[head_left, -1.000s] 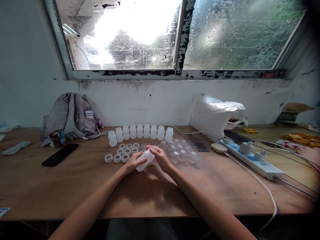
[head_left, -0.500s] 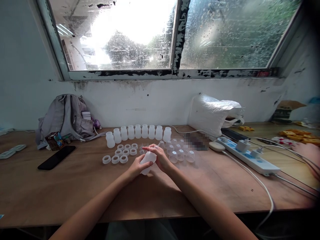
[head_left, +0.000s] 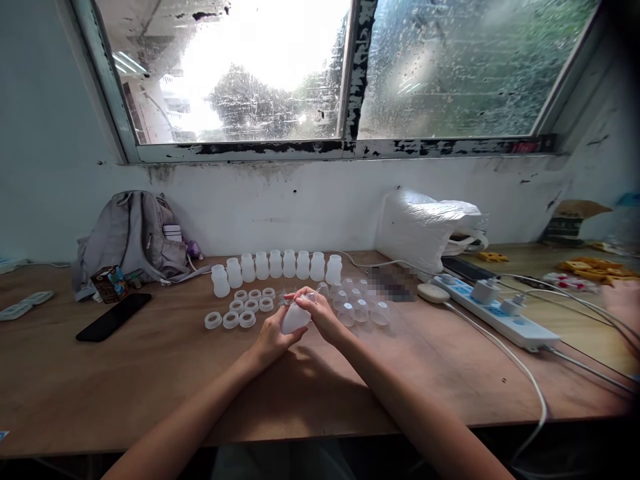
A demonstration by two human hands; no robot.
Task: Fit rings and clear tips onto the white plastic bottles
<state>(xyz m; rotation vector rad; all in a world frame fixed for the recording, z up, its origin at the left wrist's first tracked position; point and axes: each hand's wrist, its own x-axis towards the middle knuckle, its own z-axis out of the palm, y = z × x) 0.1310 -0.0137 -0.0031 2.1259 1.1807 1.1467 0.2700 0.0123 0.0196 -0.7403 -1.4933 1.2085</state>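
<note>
Both my hands hold one frosted white baby bottle (head_left: pixel 295 321) low over the table, tilted on its side. My left hand (head_left: pixel 271 339) is wrapped round its body, thumb underneath. My right hand (head_left: pixel 323 317) grips it from the other side, fingers pressed together over its far end, which they hide. Beyond stands a curved row of frosted bottles (head_left: pixel 262 267). Several white screw rings (head_left: pixel 231 319) lie left of my hands. Clear domed caps (head_left: pixel 361 311) stand to the right. Small clear pieces (head_left: pixel 286 296), partly covered by my fingers, lie just behind.
A black phone (head_left: pixel 114 317) and a grey backpack (head_left: pixel 133 233) are at the left. To the right are a white plastic bag (head_left: pixel 420 230), a round white puck (head_left: pixel 433 293) and a power strip (head_left: pixel 500 323) with cables. Another person's hand (head_left: pixel 623 303) is near yellow parts (head_left: pixel 600 270).
The bottle in my hands has tipped further onto its side. My left thumb has shifted lower and my right fingers have closed over the far end. The other person's hand has moved slightly.
</note>
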